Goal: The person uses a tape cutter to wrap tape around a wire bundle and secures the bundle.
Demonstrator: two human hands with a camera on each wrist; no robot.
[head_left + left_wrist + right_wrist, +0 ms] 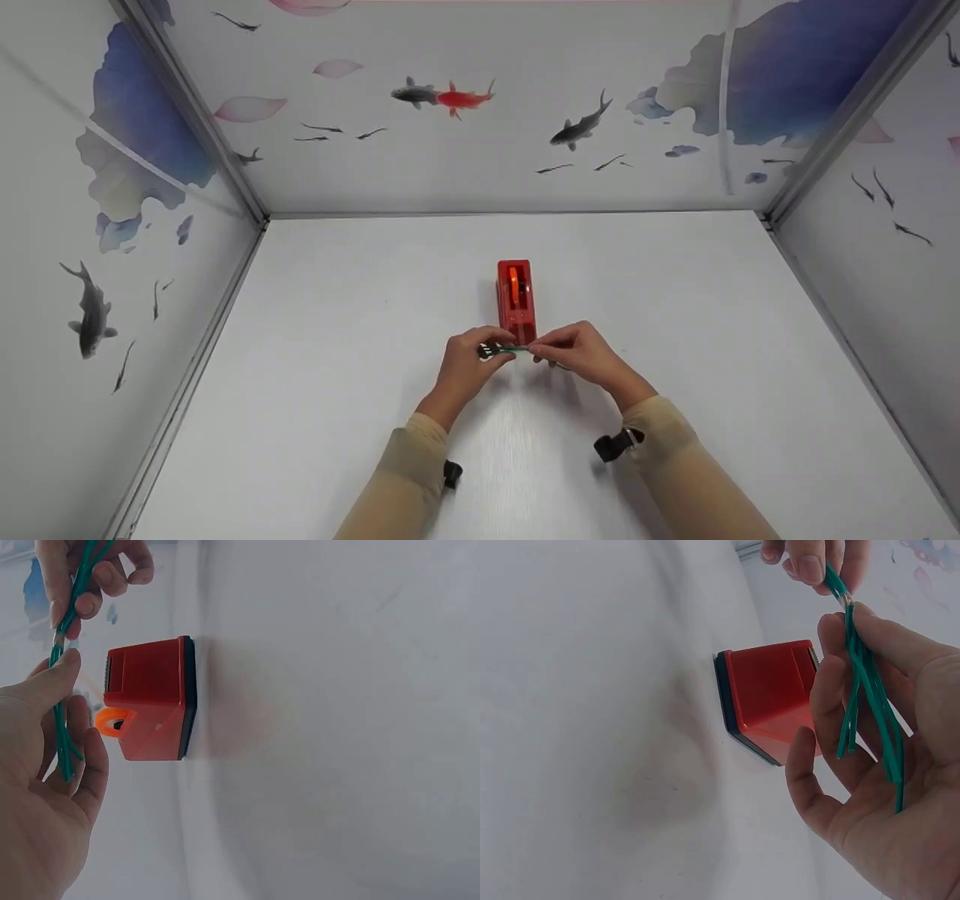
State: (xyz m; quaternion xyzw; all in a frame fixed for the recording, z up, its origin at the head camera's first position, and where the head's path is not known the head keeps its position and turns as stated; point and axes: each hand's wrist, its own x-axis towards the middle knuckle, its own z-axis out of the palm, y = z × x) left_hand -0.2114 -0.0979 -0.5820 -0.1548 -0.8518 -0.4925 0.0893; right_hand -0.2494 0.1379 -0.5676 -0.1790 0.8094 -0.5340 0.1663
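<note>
Both hands pinch a thin bundle of green wires (516, 348) held crosswise above the white table. My left hand (466, 361) grips one half between thumb and fingers, and loose wire ends (67, 757) hang over its curled fingers. On the other side my right hand (583, 354) pinches the bundle with thumb and forefinger, several strands (870, 682) spreading down over its palm. Between the two hands a short clear, brownish band (845, 599) wraps the wires. Just beyond the hands stands a red tape dispenser (523, 321) with an orange wheel (514, 285) in it.
White table (360, 300) spreads around the dispenser. Panels printed with fish and petals (517, 45) enclose it at the back, left and right, with metal strips along their corners. Small black cameras (615, 445) sit at both wrists.
</note>
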